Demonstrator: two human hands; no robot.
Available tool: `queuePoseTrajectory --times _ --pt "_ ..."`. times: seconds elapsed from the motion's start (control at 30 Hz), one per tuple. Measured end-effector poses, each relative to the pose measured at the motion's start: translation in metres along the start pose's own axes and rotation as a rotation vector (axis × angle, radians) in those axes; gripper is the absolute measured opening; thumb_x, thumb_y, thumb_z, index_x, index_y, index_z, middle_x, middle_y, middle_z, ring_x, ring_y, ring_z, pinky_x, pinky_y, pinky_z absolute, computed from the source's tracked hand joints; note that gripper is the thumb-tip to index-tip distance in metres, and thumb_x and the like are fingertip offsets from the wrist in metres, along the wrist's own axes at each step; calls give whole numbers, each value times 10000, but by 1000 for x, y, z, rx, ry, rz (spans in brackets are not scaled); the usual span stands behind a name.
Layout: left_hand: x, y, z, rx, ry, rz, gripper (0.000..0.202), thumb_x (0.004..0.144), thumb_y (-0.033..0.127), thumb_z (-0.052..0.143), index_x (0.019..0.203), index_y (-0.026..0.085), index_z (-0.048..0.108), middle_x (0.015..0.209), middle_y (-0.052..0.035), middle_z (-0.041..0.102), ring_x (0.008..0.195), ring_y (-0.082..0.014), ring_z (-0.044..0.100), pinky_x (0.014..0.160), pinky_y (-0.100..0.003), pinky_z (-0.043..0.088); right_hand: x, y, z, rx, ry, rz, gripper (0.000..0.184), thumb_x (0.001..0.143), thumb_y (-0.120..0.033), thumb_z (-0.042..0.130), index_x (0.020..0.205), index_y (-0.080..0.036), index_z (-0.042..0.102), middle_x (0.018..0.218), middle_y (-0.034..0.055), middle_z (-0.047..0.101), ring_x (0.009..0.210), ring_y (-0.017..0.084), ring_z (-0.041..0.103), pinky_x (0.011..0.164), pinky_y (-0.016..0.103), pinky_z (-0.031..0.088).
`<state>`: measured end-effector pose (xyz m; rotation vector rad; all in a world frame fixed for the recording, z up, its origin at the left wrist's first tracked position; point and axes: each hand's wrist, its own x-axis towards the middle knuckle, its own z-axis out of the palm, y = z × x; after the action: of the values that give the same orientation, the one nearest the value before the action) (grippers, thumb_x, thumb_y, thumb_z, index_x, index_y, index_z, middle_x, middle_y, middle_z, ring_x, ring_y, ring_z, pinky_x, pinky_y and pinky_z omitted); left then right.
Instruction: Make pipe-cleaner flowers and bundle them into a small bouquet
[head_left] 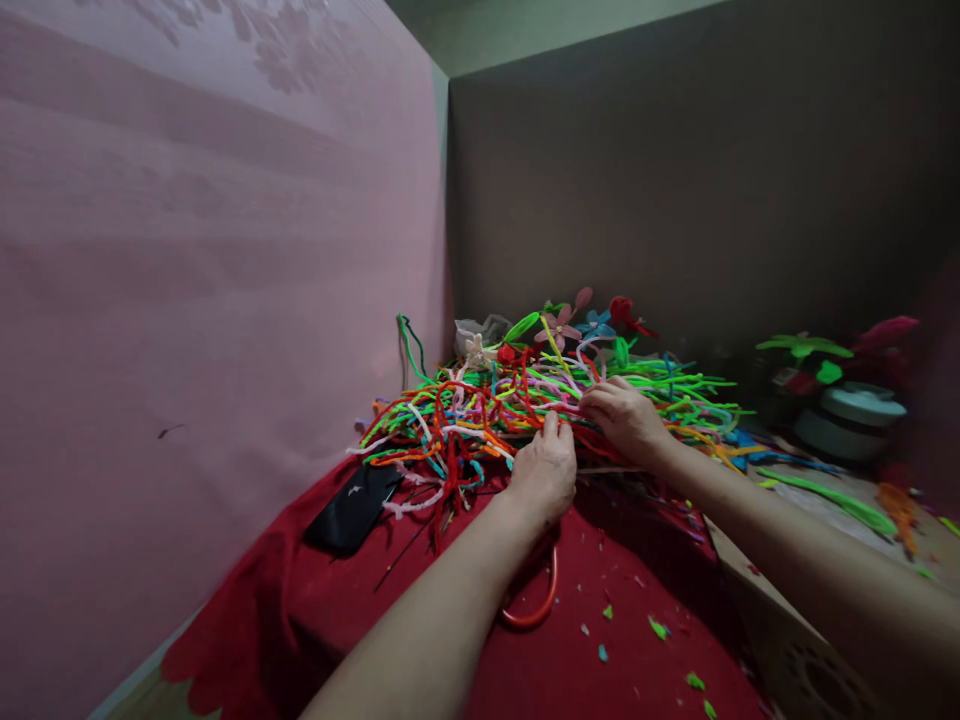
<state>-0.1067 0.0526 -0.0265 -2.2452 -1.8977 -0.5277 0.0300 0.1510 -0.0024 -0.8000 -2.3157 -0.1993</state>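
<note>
A tangled heap of many-coloured pipe cleaners [465, 415] lies on a red cloth [637, 660]. At its front edge is my left hand [545, 470], fingers closed together; what they hold, if anything, is hidden. Just to the right and slightly farther back, my right hand [624, 420] pinches a pipe cleaner in the heap, fingertips bent down into the strands. A red looped handle [551, 590], perhaps of scissors, shows below my left wrist, its other part covered by my arm. Pipe-cleaner flowers in pink [559, 325] and blue [595, 323] stand behind the heap.
A black phone [354, 510] lies left of the heap, close to the pink wall [225, 350]. Fuzzy scraps [658, 628] are scattered over the cloth. On the right stand a lidded pot [855, 420] and a green fuzzy piece [832, 500]. A dark panel [675, 200] rises behind.
</note>
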Motion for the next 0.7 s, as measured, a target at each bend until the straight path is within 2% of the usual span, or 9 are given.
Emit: queuePoseTrajectory --times 0.2,0.3,0.37,0.47,0.53,0.6,0.7 --pt "0 3 -3 -4 -30 -23 437 771 128 438 1206 95 418 1213 -190 472 873 -246 636 673 -335 533 -16 -3 -5 -40 49 -244 198 872 -162 484 812 -166 672 789 66 688 770 195 560 810 341 424" --pt "0 4 -3 -33 -25 -39 438 779 88 387 1214 95 433 1169 -197 517 899 -260 636 720 -347 523 -21 -5 -6 -4 80 -254 203 884 -166 465 841 -167 663 834 72 693 766 183 595 802 336 439" --pt "0 3 0 -85 6 -52 453 799 101 377 1250 100 418 1207 -213 504 918 -272 633 748 -371 515 -24 -5 -7 34 98 -238 208 886 -161 456 852 -166 661 864 82 694 776 177 613 770 314 460" --pt "1 2 6 -242 88 -65 468 808 165 453 1273 124 424 1265 -207 474 955 -278 620 801 -390 501 -27 -5 -5 84 106 -246 216 881 -153 452 848 -176 665 899 88 691 799 172 628 747 290 483" --pt "3 0 9 -417 190 -58 468 804 223 521 1262 148 457 1274 -178 475 1034 -266 582 869 -378 478 -29 -3 -3 119 102 -252 214 875 -160 461 841 -189 670 903 82 689 808 170 633 740 284 496" --pt "6 -1 12 -620 307 -22 375 826 264 526 1189 171 542 1204 -131 528 1069 -227 552 917 -350 455 -29 -1 -2 168 94 -224 207 871 -168 472 855 -202 676 910 74 689 820 169 638 744 284 505" --pt "11 -3 12 -841 428 22 240 863 254 485 1020 192 656 1022 -76 585 973 -166 570 897 -313 460 -28 0 -2 248 67 -161 196 867 -179 490 894 -211 682 926 70 691 845 170 642 768 291 507"
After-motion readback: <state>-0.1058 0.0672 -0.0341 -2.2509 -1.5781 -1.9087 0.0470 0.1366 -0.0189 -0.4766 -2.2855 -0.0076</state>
